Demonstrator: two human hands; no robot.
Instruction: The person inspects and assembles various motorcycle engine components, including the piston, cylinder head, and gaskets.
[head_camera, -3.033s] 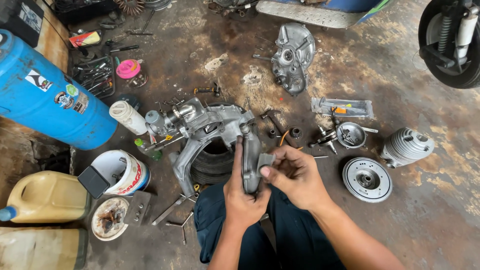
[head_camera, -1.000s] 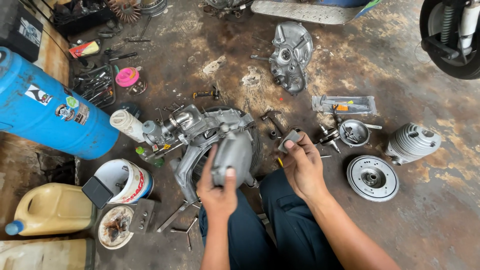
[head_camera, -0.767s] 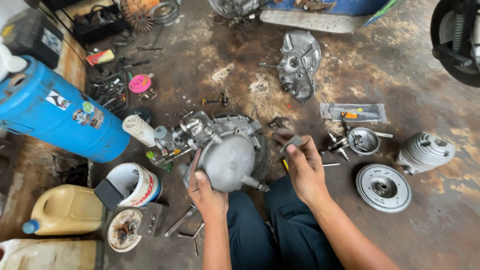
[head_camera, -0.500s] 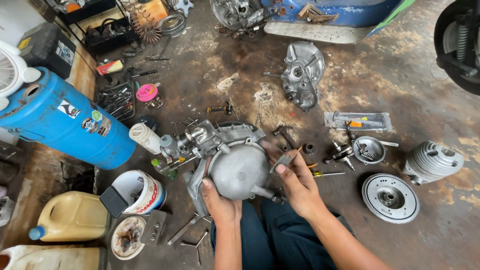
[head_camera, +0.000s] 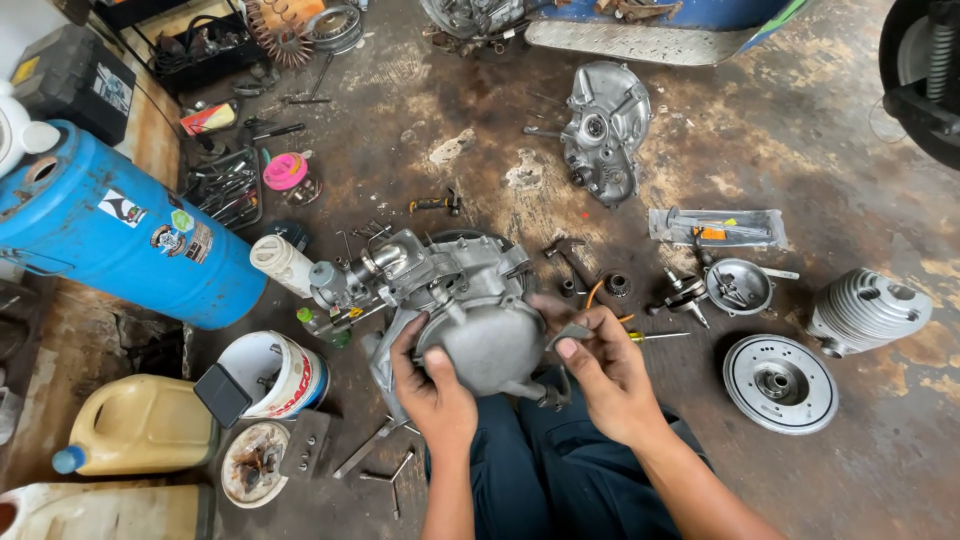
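A grey metal engine casing (head_camera: 440, 280) lies on the stained floor in front of my knees. On it sits a round grey cover (head_camera: 495, 345), and my left hand (head_camera: 432, 385) grips that cover's near left edge with the thumb on top. My right hand (head_camera: 600, 365) is at the cover's right side and pinches a small flat grey metal piece (head_camera: 570, 333) between thumb and fingers. My dark trouser legs show below both hands.
A blue drum (head_camera: 110, 235) lies at the left, with a white bucket (head_camera: 270, 370), yellow jugs (head_camera: 140, 425) and a rusty tin beneath it. To the right lie a flywheel disc (head_camera: 780, 382), a finned cylinder (head_camera: 865, 310), a small bowl of parts and a bagged tool set. Another casing half (head_camera: 600, 130) lies farther off.
The cover was upright in both hands; my left hand laid it flat on the casing. My right hand reached right, picked up a small metal piece and brought it to the cover.
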